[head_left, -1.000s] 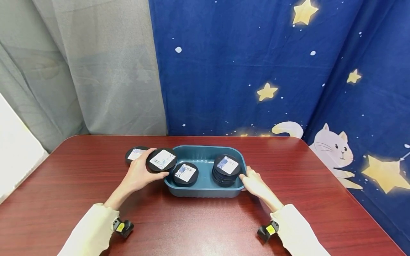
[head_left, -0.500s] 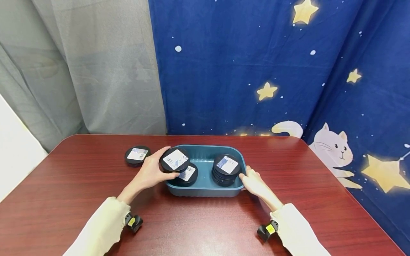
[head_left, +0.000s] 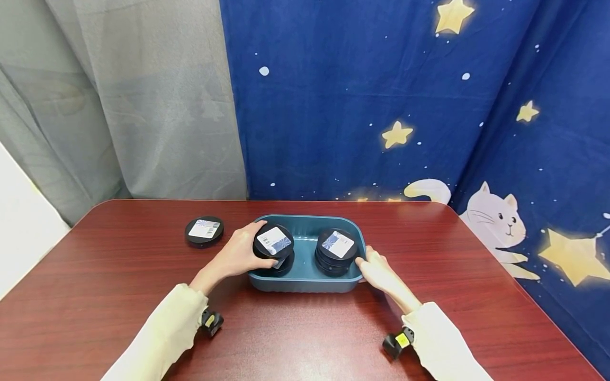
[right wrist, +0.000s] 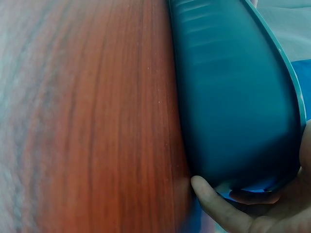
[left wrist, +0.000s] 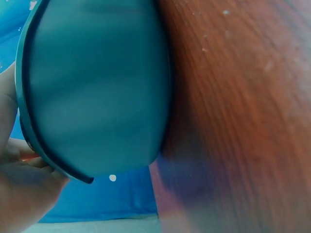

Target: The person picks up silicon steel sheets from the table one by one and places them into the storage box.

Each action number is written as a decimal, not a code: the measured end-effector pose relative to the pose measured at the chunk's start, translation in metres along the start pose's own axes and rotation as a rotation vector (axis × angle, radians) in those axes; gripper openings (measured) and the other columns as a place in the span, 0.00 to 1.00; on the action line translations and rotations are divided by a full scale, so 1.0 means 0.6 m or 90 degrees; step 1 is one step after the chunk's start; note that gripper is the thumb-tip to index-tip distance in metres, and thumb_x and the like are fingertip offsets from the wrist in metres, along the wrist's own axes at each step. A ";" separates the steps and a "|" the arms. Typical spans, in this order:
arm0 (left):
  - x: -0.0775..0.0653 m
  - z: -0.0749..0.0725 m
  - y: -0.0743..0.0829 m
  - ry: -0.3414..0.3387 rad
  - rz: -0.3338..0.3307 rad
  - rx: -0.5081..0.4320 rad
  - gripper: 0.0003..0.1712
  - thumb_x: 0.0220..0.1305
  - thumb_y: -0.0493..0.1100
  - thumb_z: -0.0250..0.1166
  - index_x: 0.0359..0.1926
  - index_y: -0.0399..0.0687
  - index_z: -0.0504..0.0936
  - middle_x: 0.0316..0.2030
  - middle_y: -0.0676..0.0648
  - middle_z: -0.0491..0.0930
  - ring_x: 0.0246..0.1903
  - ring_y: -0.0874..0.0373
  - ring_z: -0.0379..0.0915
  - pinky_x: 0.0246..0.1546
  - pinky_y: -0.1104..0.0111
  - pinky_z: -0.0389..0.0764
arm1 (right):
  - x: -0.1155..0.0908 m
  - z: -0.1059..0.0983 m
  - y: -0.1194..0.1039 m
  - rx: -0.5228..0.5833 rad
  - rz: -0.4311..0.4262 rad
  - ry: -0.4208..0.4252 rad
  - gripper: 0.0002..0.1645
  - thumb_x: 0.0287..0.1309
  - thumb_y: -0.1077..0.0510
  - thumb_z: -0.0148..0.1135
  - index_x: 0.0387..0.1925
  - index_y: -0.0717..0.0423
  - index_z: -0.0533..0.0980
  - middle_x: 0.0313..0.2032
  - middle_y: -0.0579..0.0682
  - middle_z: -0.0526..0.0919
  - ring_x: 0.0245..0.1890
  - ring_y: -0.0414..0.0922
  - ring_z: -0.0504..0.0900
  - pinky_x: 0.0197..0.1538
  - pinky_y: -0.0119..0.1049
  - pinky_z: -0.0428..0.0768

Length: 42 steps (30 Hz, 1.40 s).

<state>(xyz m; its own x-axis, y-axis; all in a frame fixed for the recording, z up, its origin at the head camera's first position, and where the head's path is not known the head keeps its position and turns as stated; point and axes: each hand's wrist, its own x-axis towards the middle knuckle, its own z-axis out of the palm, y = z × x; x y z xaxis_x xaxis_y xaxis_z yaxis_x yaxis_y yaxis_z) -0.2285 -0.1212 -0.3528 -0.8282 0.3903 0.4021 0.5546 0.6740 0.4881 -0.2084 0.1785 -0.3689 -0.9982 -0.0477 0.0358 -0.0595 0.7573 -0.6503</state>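
Observation:
My left hand (head_left: 240, 253) grips a round black container (head_left: 274, 241) with a white and blue label, thumb at the near side. It is directly above another black container (head_left: 281, 269) in the left end of a teal basin (head_left: 305, 286); whether the two touch I cannot tell. At the basin's right end my right hand (head_left: 380, 271) holds the rim, thumb on top, and in the right wrist view its fingers (right wrist: 218, 206) lie against the outside wall. Inside, near that hand, stands a stack of black containers (head_left: 337, 253). The left wrist view shows mostly the basin's outer wall (left wrist: 97, 97).
One more labelled black container (head_left: 204, 232) lies on the reddish wooden table (head_left: 295, 338), left of the basin. Behind the table's far edge hang a grey curtain (head_left: 171, 106) and a blue one with stars (head_left: 324, 106). A dark wrist camera (head_left: 211, 323) sits on the left sleeve.
My left hand has carried its container rightward from beside the basin to above the container in the left end. The right hand has stayed on the rim.

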 end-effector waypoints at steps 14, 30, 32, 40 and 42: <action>0.010 -0.007 0.008 -0.059 -0.019 0.035 0.48 0.33 0.52 0.73 0.54 0.28 0.66 0.44 0.35 0.74 0.42 0.44 0.71 0.44 0.55 0.73 | -0.003 -0.002 -0.003 0.004 0.005 -0.001 0.14 0.53 0.61 0.46 0.38 0.69 0.68 0.29 0.57 0.75 0.37 0.53 0.77 0.44 0.46 0.74; 0.017 -0.010 0.014 -0.127 -0.048 0.065 0.50 0.35 0.53 0.72 0.55 0.27 0.64 0.50 0.33 0.70 0.48 0.41 0.67 0.49 0.52 0.70 | -0.003 -0.002 -0.005 -0.009 0.002 0.002 0.15 0.53 0.61 0.46 0.39 0.69 0.68 0.30 0.58 0.75 0.39 0.54 0.75 0.46 0.48 0.72; 0.018 -0.010 0.016 -0.135 -0.046 0.074 0.50 0.36 0.54 0.72 0.55 0.26 0.64 0.50 0.33 0.70 0.48 0.41 0.67 0.49 0.52 0.70 | -0.003 -0.002 -0.004 -0.007 0.004 0.001 0.15 0.53 0.61 0.46 0.39 0.69 0.68 0.30 0.57 0.75 0.39 0.54 0.76 0.45 0.48 0.72; 0.023 -0.010 0.022 -0.141 -0.035 0.094 0.48 0.35 0.52 0.72 0.53 0.24 0.66 0.46 0.33 0.73 0.43 0.46 0.71 0.47 0.57 0.73 | -0.003 -0.002 -0.004 -0.006 0.004 0.001 0.14 0.53 0.61 0.46 0.38 0.68 0.68 0.29 0.56 0.74 0.37 0.53 0.76 0.44 0.47 0.73; 0.025 -0.011 0.024 -0.149 -0.041 0.097 0.48 0.35 0.52 0.72 0.52 0.23 0.66 0.46 0.32 0.73 0.43 0.46 0.71 0.46 0.56 0.73 | -0.003 -0.002 -0.004 -0.004 0.007 -0.002 0.14 0.53 0.61 0.46 0.38 0.68 0.68 0.28 0.56 0.74 0.36 0.53 0.76 0.44 0.46 0.74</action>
<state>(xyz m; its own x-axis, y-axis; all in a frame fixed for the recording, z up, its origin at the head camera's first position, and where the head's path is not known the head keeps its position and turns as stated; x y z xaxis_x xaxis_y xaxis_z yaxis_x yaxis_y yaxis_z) -0.2321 -0.1098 -0.3346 -0.8676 0.4651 0.1761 0.4959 0.7821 0.3773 -0.2063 0.1776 -0.3665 -0.9988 -0.0414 0.0272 -0.0492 0.7618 -0.6459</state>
